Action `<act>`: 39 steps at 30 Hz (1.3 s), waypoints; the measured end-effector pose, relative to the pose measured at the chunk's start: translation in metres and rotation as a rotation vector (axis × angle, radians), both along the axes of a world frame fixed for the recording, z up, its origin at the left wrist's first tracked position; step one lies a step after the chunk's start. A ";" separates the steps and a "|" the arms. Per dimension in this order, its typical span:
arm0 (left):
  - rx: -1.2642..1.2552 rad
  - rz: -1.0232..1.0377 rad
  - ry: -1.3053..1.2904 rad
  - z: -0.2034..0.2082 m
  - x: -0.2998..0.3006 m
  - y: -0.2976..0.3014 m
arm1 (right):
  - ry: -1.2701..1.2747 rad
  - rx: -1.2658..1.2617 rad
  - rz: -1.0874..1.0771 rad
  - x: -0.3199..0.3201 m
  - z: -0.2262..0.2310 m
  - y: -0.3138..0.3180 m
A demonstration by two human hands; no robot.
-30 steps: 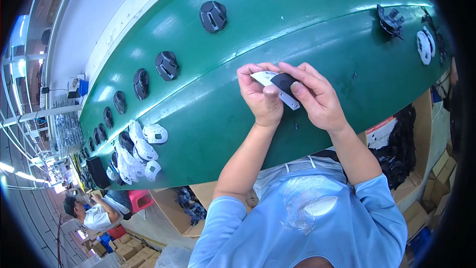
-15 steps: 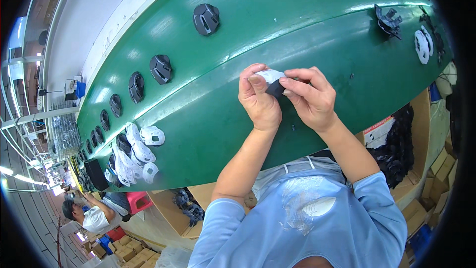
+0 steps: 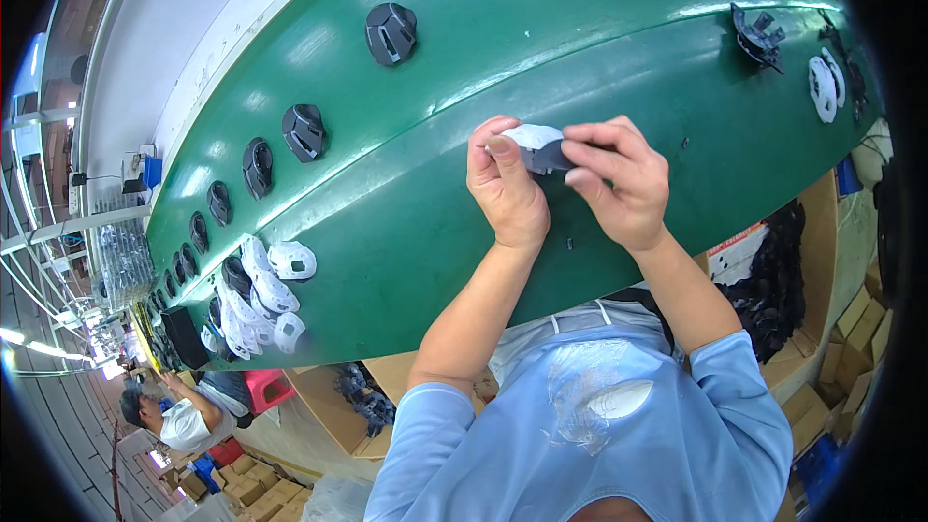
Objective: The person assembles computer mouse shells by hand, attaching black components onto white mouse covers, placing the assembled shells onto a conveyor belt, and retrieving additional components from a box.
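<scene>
In front of me, above the green bench, my left hand (image 3: 510, 184) is closed round a white curved plastic shell (image 3: 534, 134), thumb on its near side. A dark grey shell piece (image 3: 548, 158) sits against its underside. My right hand (image 3: 623, 179) pinches the right end of that dark piece between thumb and fingers. Whether the two pieces are joined cannot be made out. Black computer mouse shells (image 3: 391, 34) stand in a line along the far left of the bench, the nearest of them up and left of my hands.
White shells (image 3: 266, 295) lie heaped at the left near edge. To the right are a black plastic part (image 3: 757, 39) and white rings (image 3: 823, 89). Cardboard boxes with black parts (image 3: 773, 280) stand below the bench edge. Another person (image 3: 188, 416) sits far left.
My right hand has turned and shifted slightly right, and more of the dark piece now shows under the white shell. The mouse shells at left appear slightly farther left.
</scene>
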State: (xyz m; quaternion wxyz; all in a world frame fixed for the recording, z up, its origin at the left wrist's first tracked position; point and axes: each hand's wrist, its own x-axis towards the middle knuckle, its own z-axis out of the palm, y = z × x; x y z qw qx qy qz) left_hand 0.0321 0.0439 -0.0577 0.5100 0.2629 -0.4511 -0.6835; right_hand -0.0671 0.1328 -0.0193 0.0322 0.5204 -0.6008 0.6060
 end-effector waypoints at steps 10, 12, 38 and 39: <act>0.198 -0.102 0.161 0.014 0.001 0.004 | -0.105 -0.070 -0.038 0.001 -0.008 -0.008; 0.207 -0.113 0.142 0.012 0.003 0.005 | -0.119 -0.036 -0.014 0.002 -0.012 -0.009; -0.140 0.024 -0.397 0.003 0.001 -0.025 | 0.120 0.289 -0.040 -0.019 -0.021 -0.005; -0.139 0.082 -0.403 0.008 -0.002 -0.020 | 0.100 0.336 -0.031 -0.019 -0.031 -0.004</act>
